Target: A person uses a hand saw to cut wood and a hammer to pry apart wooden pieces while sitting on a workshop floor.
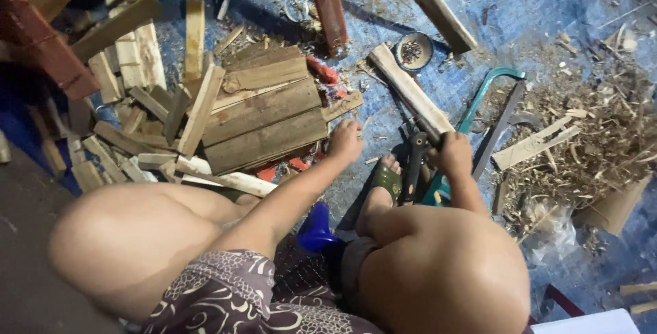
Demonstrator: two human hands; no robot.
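Head view, looking down past bare knees onto a blue tarp (pixel 540 5) strewn with offcuts. Right hand (pixel 453 152) clenched around the near end of a pale wooden slat (pixel 409 91), with the wrist bent down and the forearm running back to the right knee. Slat angled up and away to the left, its far end close to a small round tin (pixel 413 51). Left hand (pixel 345 141) stretched forward on a straight arm, knuckles up, fingers curled, just at the edge of a stack of dark boards (pixel 263 118); cannot tell whether anything is gripped there. Dark tool handle (pixel 414 163) just below the right hand, next to a sandalled foot (pixel 387 180), with a green-framed saw (pixel 489 87) lying beside the slat. Shavings (pixel 595 135) heaped to the right. Judged as the holding-and-steadying stage on the slat; any further handling calls for a firm right-hand grip and a clear path past the saw.
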